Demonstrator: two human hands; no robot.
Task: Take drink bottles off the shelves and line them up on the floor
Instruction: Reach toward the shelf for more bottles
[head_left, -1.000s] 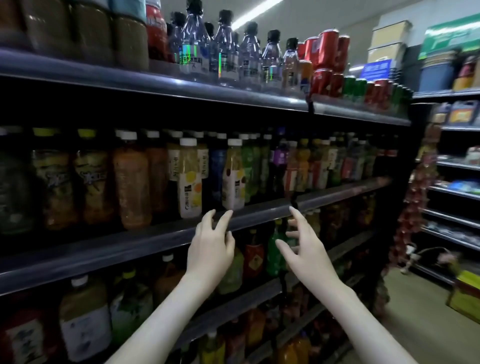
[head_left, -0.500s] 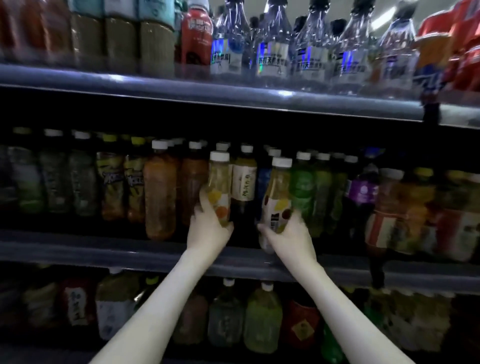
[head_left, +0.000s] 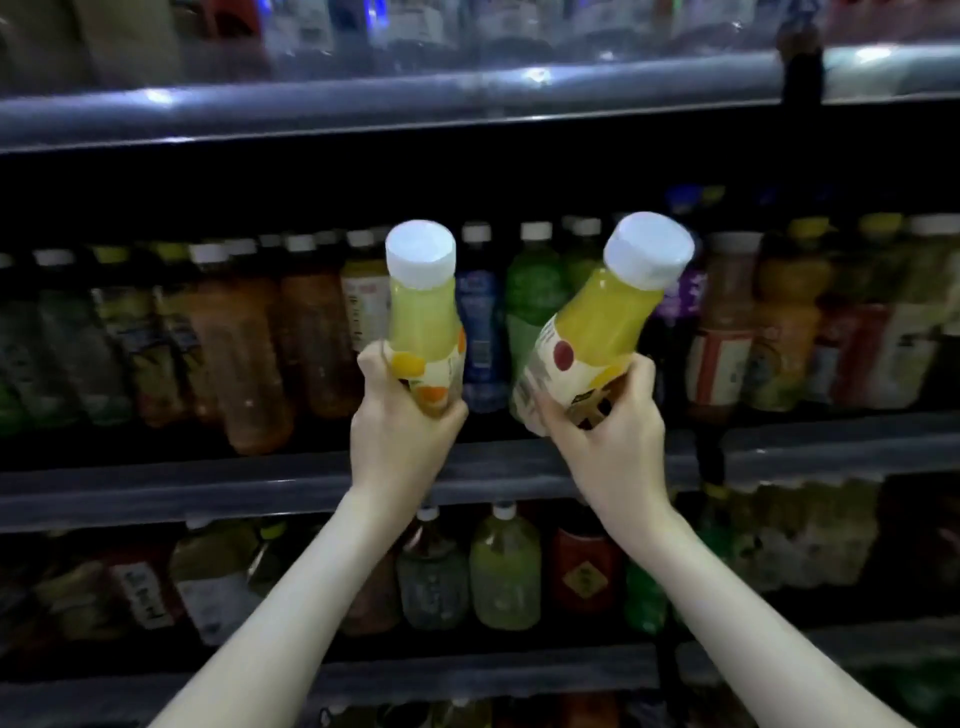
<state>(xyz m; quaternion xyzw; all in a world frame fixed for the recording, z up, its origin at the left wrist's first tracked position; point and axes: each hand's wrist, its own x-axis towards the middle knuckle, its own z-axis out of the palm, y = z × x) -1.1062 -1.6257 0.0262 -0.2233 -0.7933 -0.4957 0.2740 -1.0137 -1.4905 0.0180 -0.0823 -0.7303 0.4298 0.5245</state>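
My left hand (head_left: 402, 441) gripped one white-capped plastic bottle of yellow juice (head_left: 423, 322) low, my right hand (head_left: 605, 447) a tilted second bottle (head_left: 602, 332), both before the dark metal shelf (head_left: 208, 488); such low holds could have let either slip.

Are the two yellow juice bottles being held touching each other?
Apart. Head view: shelved bottles show through a clear gap between the left bottle and the right bottle.

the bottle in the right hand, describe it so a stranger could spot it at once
In front of the middle shelf, two hands each hold a white-capped yellow juice bottle. The right hand grips the right bottle. Unlike the near-upright left bottle in the left hand, it leans right and its label shows a dark red dot.
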